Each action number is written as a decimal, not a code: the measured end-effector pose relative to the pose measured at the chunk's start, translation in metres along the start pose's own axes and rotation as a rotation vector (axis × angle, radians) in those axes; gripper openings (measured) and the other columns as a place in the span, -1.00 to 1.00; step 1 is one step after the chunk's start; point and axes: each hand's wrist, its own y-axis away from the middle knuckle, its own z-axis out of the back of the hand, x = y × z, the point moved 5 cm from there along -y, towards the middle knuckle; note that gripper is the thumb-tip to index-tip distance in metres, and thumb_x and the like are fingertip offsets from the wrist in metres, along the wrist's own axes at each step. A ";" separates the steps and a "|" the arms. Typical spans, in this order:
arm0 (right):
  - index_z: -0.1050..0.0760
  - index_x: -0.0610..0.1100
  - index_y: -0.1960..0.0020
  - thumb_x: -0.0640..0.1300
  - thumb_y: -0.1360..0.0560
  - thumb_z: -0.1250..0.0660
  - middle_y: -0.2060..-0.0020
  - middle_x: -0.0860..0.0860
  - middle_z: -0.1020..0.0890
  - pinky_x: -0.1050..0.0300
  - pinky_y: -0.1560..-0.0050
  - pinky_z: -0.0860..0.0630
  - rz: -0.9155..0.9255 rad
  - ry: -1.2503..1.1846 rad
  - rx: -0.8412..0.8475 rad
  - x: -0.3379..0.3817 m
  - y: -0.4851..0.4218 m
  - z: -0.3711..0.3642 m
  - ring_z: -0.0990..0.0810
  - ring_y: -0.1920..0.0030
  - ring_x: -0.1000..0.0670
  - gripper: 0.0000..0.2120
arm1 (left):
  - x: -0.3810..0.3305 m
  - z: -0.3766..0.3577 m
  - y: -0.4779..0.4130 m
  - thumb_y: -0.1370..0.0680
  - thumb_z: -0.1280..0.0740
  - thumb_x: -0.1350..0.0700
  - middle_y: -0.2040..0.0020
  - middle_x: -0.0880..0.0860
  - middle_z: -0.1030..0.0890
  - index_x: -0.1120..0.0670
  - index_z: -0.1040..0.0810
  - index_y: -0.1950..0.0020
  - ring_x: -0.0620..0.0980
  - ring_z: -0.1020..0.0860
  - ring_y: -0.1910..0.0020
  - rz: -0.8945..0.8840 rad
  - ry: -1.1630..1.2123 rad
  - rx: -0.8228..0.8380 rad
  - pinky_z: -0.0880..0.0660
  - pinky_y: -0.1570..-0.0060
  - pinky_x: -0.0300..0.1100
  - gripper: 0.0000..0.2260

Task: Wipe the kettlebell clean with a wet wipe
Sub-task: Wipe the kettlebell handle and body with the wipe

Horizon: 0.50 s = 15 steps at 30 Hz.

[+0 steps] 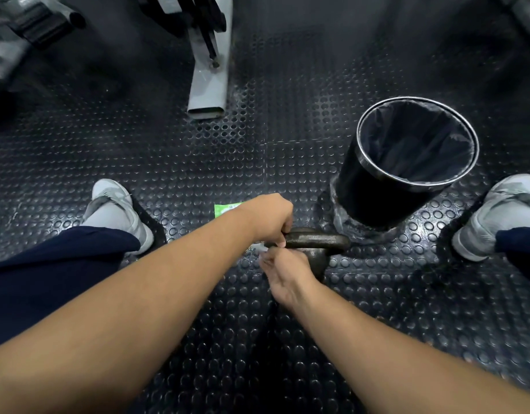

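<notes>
Well out beyond your left hand [271,216] stood one grey sneaker [117,210] on the studded rubber floor [198,150], and peeking out just behind that hand's knuckles was a corner of the green wipe packet [227,208]. Your left hand was closed around the left end of the kettlebell handle [317,239], fingers curled over the top of the bar, steadying it. Just below, your right hand [287,273] was half closed against the near side of the kettlebell [316,261], and a small white scrap that looked like the wet wipe [261,248] showed at its fingertips; how firmly you pinched it I cannot tell, since the palm hid most of it. The kettlebell itself sat on the floor between your two hands, upright, its body largely covered by the right one. To wipe well here, I judge you wanted the left grip firm so the bell could not roll, and the wipe spread flat under the fingers and not bunched, worked round the handle's underside and the horns where grime gathers. Just past the kettlebell, to the right of both hands, stood the black lined waste bin [377,201], tilted toward you in this wide view, near for dropping the wipe; beyond it was the other sneaker [496,213].
</notes>
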 end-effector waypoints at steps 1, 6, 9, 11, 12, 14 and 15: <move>-0.53 -0.31 -0.06 -0.54 -0.48 -0.22 0.02 -0.15 -0.59 -0.01 -0.28 -0.53 0.005 0.000 -0.004 -0.001 -0.001 0.000 -0.55 -0.03 -0.08 -0.75 | 0.000 0.000 0.000 -0.41 -0.61 -0.01 0.03 -0.02 -0.73 0.02 -0.74 -0.10 0.04 -0.65 0.01 0.000 -0.004 0.003 -0.48 0.15 -0.14 -0.70; -0.47 -0.25 0.03 -0.50 -0.50 -0.24 0.09 -0.16 -0.56 -0.20 -0.32 -0.49 0.011 0.021 -0.136 0.001 -0.016 0.006 -0.55 0.02 -0.12 -0.81 | -0.001 0.000 0.001 -0.43 -0.60 0.00 -0.01 -0.01 -0.73 0.03 -0.74 -0.13 0.04 -0.66 -0.01 -0.003 -0.023 -0.003 -0.59 0.01 -0.07 -0.70; -0.48 -0.26 -0.01 -0.52 -0.49 -0.22 -0.06 -0.20 -0.62 -0.04 -0.23 -0.58 0.000 0.010 -0.140 0.000 -0.019 0.008 -0.64 -0.17 -0.16 -0.78 | -0.001 -0.001 0.001 -0.44 -0.60 0.00 -0.01 -0.01 -0.73 0.04 -0.73 -0.14 0.04 -0.66 -0.02 -0.007 -0.018 0.000 -0.59 0.03 -0.07 -0.70; -0.49 -0.32 -0.11 -0.55 -0.48 -0.21 -0.17 -0.24 -0.61 -0.02 -0.25 -0.57 -0.012 -0.021 -0.092 0.001 -0.016 0.007 -0.61 -0.22 -0.19 -0.72 | 0.000 -0.002 0.000 -0.44 -0.60 0.00 0.00 -0.01 -0.73 0.04 -0.73 -0.13 0.04 -0.66 -0.01 -0.001 -0.015 0.000 -0.60 0.01 -0.06 -0.69; -0.49 -0.35 -0.14 -0.57 -0.47 -0.20 -0.20 -0.24 -0.59 -0.05 -0.28 -0.55 -0.021 -0.027 -0.063 0.002 -0.013 0.006 -0.60 -0.24 -0.19 -0.69 | 0.000 -0.003 -0.001 -0.43 -0.60 0.00 0.00 -0.01 -0.73 0.03 -0.73 -0.13 0.03 -0.66 -0.01 0.001 -0.020 0.001 -0.60 0.01 -0.05 -0.69; -0.51 -0.38 -0.13 -0.58 -0.48 -0.21 -0.19 -0.24 -0.59 -0.11 -0.33 -0.52 -0.033 -0.029 -0.015 0.002 -0.008 0.002 -0.58 -0.25 -0.18 -0.71 | 0.001 -0.002 -0.001 -0.42 -0.61 0.00 0.00 -0.01 -0.73 0.03 -0.73 -0.14 0.04 -0.66 0.00 0.005 -0.015 -0.001 -0.60 0.02 -0.07 -0.68; -0.52 -0.38 -0.11 -0.58 -0.48 -0.21 -0.16 -0.26 -0.60 -0.13 -0.33 -0.51 -0.033 -0.033 0.002 0.002 -0.006 0.002 -0.60 -0.21 -0.17 -0.73 | 0.001 -0.002 -0.001 -0.42 -0.61 0.00 0.00 0.00 -0.73 0.03 -0.73 -0.14 0.04 -0.66 -0.01 0.006 -0.008 -0.002 -0.59 0.03 -0.08 -0.68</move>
